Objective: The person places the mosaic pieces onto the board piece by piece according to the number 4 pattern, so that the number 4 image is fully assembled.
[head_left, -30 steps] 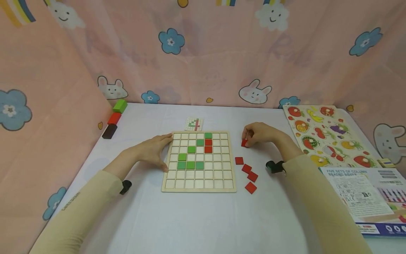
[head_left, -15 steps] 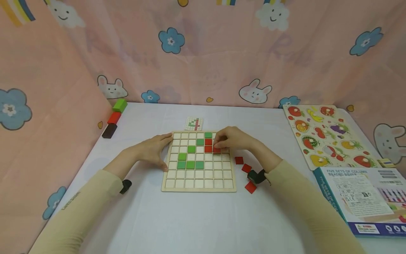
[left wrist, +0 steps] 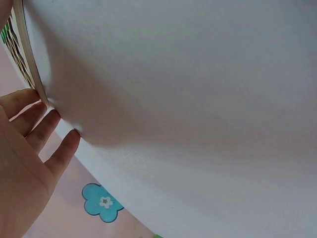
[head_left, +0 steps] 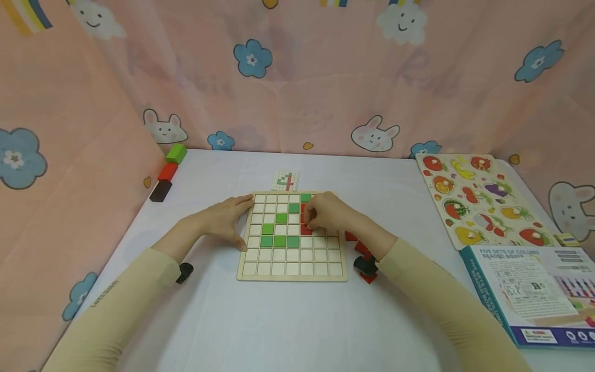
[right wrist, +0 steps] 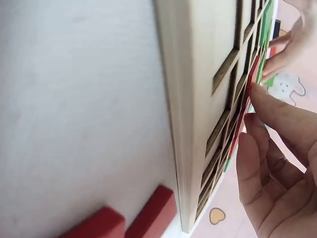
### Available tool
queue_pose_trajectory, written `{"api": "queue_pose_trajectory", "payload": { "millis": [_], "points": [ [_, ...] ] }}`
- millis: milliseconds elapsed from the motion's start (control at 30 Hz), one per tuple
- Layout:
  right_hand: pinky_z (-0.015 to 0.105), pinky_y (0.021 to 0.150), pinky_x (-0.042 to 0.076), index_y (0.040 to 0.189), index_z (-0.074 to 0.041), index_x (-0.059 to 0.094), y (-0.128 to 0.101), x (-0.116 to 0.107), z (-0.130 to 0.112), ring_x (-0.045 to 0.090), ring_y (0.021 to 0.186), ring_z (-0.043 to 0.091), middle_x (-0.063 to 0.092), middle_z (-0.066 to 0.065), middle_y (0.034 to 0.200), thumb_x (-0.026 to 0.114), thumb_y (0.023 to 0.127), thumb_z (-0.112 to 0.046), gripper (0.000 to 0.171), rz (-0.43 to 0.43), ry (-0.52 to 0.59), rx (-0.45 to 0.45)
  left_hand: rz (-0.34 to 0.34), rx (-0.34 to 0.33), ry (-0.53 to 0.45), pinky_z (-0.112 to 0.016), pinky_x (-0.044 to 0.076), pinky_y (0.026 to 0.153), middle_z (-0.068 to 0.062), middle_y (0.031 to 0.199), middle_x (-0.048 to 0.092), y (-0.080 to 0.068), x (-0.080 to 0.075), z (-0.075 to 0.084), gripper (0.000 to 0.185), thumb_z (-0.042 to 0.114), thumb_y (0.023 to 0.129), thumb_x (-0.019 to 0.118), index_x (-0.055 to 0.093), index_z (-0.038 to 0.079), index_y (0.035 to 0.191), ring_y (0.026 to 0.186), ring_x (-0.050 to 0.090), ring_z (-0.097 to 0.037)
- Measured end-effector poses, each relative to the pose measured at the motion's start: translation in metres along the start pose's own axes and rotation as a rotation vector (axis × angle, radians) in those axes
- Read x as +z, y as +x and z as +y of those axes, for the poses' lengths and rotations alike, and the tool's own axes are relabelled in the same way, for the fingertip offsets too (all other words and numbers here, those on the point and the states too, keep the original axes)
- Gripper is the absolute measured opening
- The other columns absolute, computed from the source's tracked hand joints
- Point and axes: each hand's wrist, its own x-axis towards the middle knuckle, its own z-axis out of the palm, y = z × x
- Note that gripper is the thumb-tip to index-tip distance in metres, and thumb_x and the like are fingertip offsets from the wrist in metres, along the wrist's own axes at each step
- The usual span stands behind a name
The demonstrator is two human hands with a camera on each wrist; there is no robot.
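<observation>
A wooden grid board [head_left: 292,276] lies in the middle of the white table. It holds a diagonal and a row of green tiles [head_left: 279,241] and a short column of red tiles. My right hand [head_left: 319,214] is over the board's right half, fingers curled, pinching a red tile [head_left: 306,230] at a cell just below the red column. The right wrist view shows the fingertips [right wrist: 257,94] on that red tile [right wrist: 244,116] at the board's face [right wrist: 198,99]. My left hand [head_left: 228,219] rests flat against the board's left edge, fingers [left wrist: 44,131] straight beside the rim [left wrist: 29,59].
Loose red tiles [head_left: 369,278] lie right of the board, partly under my right forearm. A small pattern card [head_left: 284,181] sits behind the board. Green, red and dark blocks [head_left: 168,172] line the far left. A fruit puzzle [head_left: 483,199] and a printed box [head_left: 534,289] occupy the right side.
My right hand picked up a red tile from the table on the right, carried it left over the board, and now lowers it below the red column. The left hand stayed put.
</observation>
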Motion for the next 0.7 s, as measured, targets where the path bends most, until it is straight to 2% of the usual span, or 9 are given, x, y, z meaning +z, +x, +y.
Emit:
{"api": "queue_pose_trajectory", "payload": {
  "millis": [200, 300, 467, 567, 700],
  "points": [
    [0.025, 0.064, 0.046, 0.077, -0.017, 0.069, -0.012, -0.017, 0.01, 0.055, 0.073, 0.015, 0.064, -0.002, 0.075, 0.078, 0.084, -0.016, 0.011, -0.034, -0.002, 0.051, 0.004, 0.006, 0.002, -0.059, 0.03, 0.12, -0.013, 0.168, 0.014, 0.0, 0.0, 0.001, 0.124, 0.058, 0.064, 0.086, 0.024, 0.003, 0.156, 0.152, 0.023, -0.042],
    [0.025, 0.065, 0.046, 0.081, -0.016, 0.07, -0.02, -0.031, 0.028, 0.056, 0.075, 0.015, 0.065, -0.001, 0.078, 0.078, 0.083, -0.016, 0.008, -0.096, 0.008, 0.072, 0.002, 0.003, 0.0, -0.059, 0.029, 0.12, -0.013, 0.168, 0.013, 0.001, 0.0, 0.001, 0.124, 0.058, 0.063, 0.086, 0.024, 0.003, 0.156, 0.152, 0.023, -0.041],
    [0.027, 0.075, 0.048, 0.09, -0.017, 0.073, -0.03, -0.048, 0.059, 0.059, 0.082, 0.015, 0.069, 0.0, 0.087, 0.079, 0.081, -0.016, 0.011, -0.242, 0.058, 0.146, -0.003, -0.002, -0.004, -0.059, 0.029, 0.12, -0.012, 0.168, 0.012, 0.001, -0.001, 0.001, 0.125, 0.058, 0.063, 0.087, 0.024, 0.003, 0.156, 0.152, 0.022, -0.041],
    [0.027, 0.077, 0.048, 0.094, -0.016, 0.073, -0.034, -0.052, 0.07, 0.058, 0.085, 0.016, 0.067, 0.001, 0.089, 0.081, 0.08, -0.017, 0.017, -0.307, 0.096, 0.179, -0.005, -0.006, 0.0, -0.058, 0.029, 0.12, -0.012, 0.168, 0.012, 0.0, -0.001, 0.001, 0.125, 0.058, 0.063, 0.087, 0.023, 0.004, 0.157, 0.152, 0.023, -0.041],
    [0.027, 0.072, 0.046, 0.092, -0.016, 0.072, -0.037, -0.048, 0.076, 0.055, 0.08, 0.017, 0.061, 0.001, 0.081, 0.086, 0.075, -0.021, 0.023, -0.343, 0.109, 0.196, -0.005, -0.01, -0.001, -0.058, 0.029, 0.12, -0.011, 0.169, 0.012, 0.0, -0.001, 0.001, 0.125, 0.057, 0.063, 0.087, 0.023, 0.005, 0.157, 0.153, 0.022, -0.04]
  ]
}}
